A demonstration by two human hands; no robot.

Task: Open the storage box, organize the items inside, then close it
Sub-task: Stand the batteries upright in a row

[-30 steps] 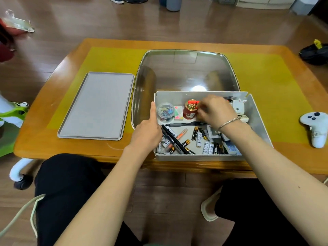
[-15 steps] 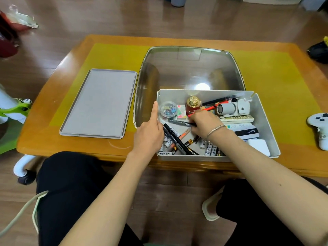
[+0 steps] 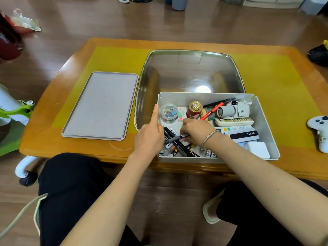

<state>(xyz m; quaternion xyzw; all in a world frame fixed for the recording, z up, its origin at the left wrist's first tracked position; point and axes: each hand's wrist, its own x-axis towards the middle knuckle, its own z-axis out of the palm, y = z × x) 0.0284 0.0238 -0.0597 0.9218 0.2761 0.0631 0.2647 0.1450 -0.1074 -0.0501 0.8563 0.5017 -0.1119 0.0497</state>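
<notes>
White storage box (image 3: 264,119) open, left hand (image 3: 148,134) flat on its edge, right hand (image 3: 197,133) pinching grey pen (image 3: 174,138).

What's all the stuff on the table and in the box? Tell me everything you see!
white open storage box: one, table's near edge.
grey flat lid: one, left of box.
round clear tub of clips: one, box's far-left corner.
red jar with gold cap: one, far side of box.
red pen: one, beside the jar.
grey mini camera-shaped gadget: one, box's far right.
black marker pens: several, box's near left.
batteries: several, near wall.
white game controller: one, table's right edge.
wooden table with yellow mat: one.
left hand: touches the box's left wall.
right hand: grips a grey pen.
</notes>
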